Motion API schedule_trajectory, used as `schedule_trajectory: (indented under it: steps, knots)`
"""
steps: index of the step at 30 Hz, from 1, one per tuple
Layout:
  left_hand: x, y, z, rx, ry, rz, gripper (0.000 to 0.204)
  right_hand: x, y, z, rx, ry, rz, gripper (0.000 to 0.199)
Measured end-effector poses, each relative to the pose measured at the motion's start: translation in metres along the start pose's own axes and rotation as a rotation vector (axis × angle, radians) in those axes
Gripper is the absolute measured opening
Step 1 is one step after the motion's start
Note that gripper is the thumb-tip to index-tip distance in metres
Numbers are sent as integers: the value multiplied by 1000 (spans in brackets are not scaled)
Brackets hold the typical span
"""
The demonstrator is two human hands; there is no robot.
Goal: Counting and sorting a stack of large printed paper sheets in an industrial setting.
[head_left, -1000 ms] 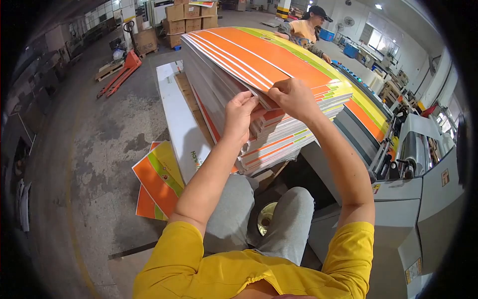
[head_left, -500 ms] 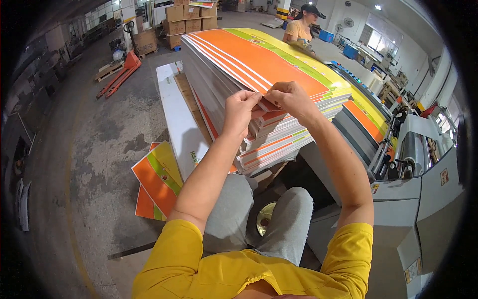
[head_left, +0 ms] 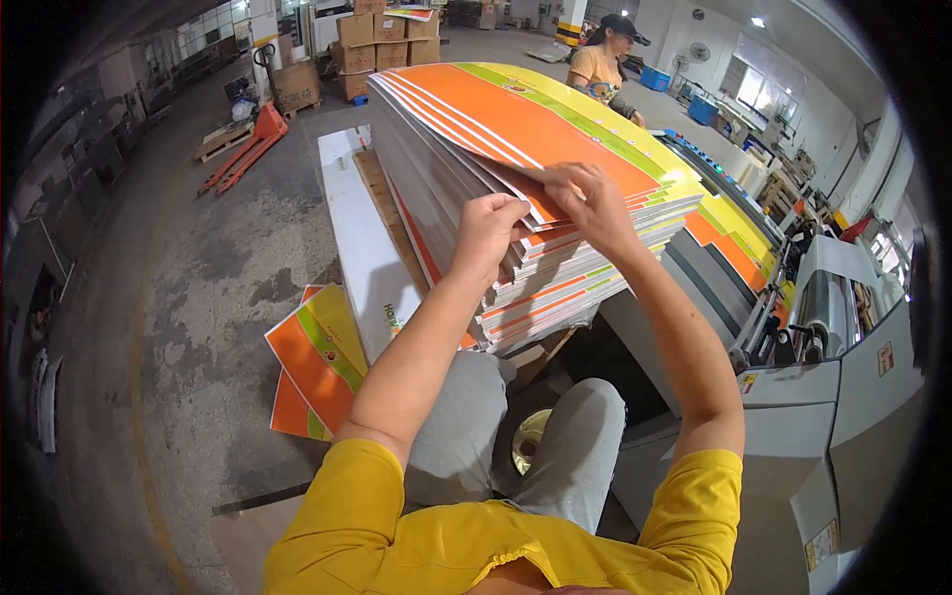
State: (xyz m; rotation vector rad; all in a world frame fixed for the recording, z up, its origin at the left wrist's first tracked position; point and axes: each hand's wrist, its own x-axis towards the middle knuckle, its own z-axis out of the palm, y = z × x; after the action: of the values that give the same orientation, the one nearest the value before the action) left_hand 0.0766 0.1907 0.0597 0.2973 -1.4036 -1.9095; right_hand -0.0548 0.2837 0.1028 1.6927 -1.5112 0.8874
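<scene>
A tall stack of printed sheets (head_left: 585,288) stands in front of me. Its top sheet (head_left: 466,104) is orange, green and yellow with white stripes. My right hand (head_left: 592,206) is closed on the near corner of this sheet, which it bends up off the stack. Beneath the raised corner another printed sheet (head_left: 543,207) shows its orange edge. My left hand (head_left: 486,236) pinches at that lower sheet's corner, thumb and fingers together, just left of my right hand.
Loose printed sheets (head_left: 312,362) lie on the floor at left, beside a long white board (head_left: 367,238). A grey machine (head_left: 783,426) with rollers is close on my right. Farther back are an orange pallet jack (head_left: 253,149), cardboard boxes (head_left: 387,55) and a person (head_left: 595,71) beyond the stack.
My right hand has lifted and folded back the top sheet's corner, uncovering the sheet below. The left hand has moved slightly down and stays at the corner. More sheets show on the machine.
</scene>
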Motion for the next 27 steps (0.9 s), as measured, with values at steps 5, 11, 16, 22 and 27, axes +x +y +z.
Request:
schedule_trajectory:
  steps: [5,11,16,22,27]
  knots:
    - [0,-4,-3,-74,-45,-20,15,36,15,-3,1012,77,1037,40]
    - [-1,-5,-8,49,-33,9,12,25,-16,-14,345,-258,522,33]
    - [-1,-6,-3,48,-67,29,13,-5,3,2,435,-365,477,30]
    - [-9,11,13,-158,-4,-3,18,-9,-6,0,335,-205,84,34]
    - [1,-6,2,217,2,89,23,26,1,-9,961,-83,816,44]
